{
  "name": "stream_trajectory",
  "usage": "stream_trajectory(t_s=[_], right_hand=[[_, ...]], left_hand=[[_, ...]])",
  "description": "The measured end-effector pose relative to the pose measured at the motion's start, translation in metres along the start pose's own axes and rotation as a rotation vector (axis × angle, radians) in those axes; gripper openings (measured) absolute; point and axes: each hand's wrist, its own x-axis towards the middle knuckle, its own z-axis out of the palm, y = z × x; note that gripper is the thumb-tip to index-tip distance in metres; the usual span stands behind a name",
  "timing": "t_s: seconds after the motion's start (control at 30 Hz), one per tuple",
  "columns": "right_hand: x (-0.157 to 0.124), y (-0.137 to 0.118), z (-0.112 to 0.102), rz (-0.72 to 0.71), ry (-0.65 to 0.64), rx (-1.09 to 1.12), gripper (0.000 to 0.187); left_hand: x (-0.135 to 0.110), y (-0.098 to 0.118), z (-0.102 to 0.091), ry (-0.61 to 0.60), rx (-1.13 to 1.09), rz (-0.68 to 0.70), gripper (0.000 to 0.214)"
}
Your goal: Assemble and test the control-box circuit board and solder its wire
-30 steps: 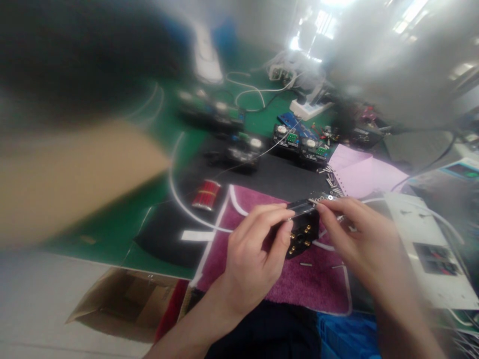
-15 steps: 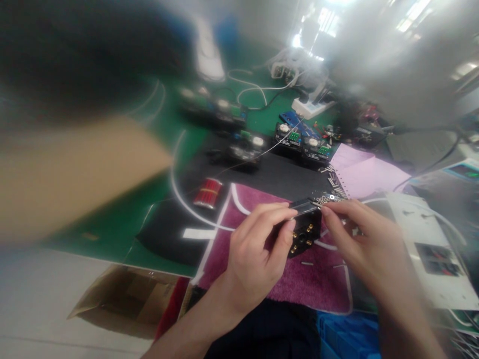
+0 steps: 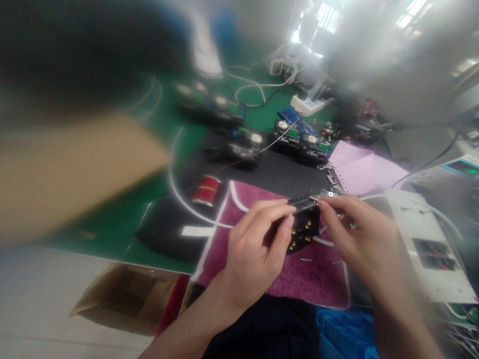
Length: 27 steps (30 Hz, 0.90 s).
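My left hand (image 3: 258,239) is closed around the left end of a black box-shaped device (image 3: 306,227) with several brass posts on its near face. The device is tilted above a purple cloth (image 3: 299,284). At its upper right corner, my right hand (image 3: 355,224) pinches a small, thin metal pin (image 3: 314,198) between thumb and forefinger. The pin's tip is at the top edge of the device; whether it has entered a hole I cannot tell. Another pin (image 3: 306,259) lies on the cloth below. Behind the hands are loose washers and small metal parts (image 3: 324,193).
Several similar black devices with white knobs (image 3: 286,132) stand on the black mat (image 3: 277,169). A red bundle (image 3: 206,190) lies left, pink paper (image 3: 368,167) right. A white panel (image 3: 430,239) is beside my right arm. Cardboard (image 3: 82,174) juts in at left; a blue crate (image 3: 344,331) is below.
The view has shifted slightly. Both hands keep their hold on the device and the pin, with the right fingers nudged a little left along the device's top edge.
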Motion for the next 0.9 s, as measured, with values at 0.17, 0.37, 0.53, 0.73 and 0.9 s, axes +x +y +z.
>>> stream_trajectory(t_s=[0.17,0.37,0.53,0.73,0.9], right_hand=[[-0.0021,-0.0013,0.001,0.031,-0.011,0.015,0.011],[-0.0053,-0.0042,0.0033,0.072,0.007,0.009,0.012],[-0.0043,-0.004,0.0019,0.07,-0.01,0.002,0.013],[-0.0032,-0.0029,-0.0008,0.037,-0.038,0.001,0.011],[-0.0032,-0.0032,-0.0016,0.017,-0.034,0.017,0.012]], left_hand=[[0.0002,0.0016,-0.0014,-0.01,-0.009,-0.003,0.024],[-0.0001,0.0021,-0.0016,-0.014,-0.021,0.001,0.024],[0.0004,0.0021,-0.0008,-0.005,-0.032,0.013,0.024],[0.0006,0.0018,0.0003,0.005,-0.038,0.025,0.023],[-0.0007,0.0003,0.0008,0.004,-0.043,0.011,0.026]])
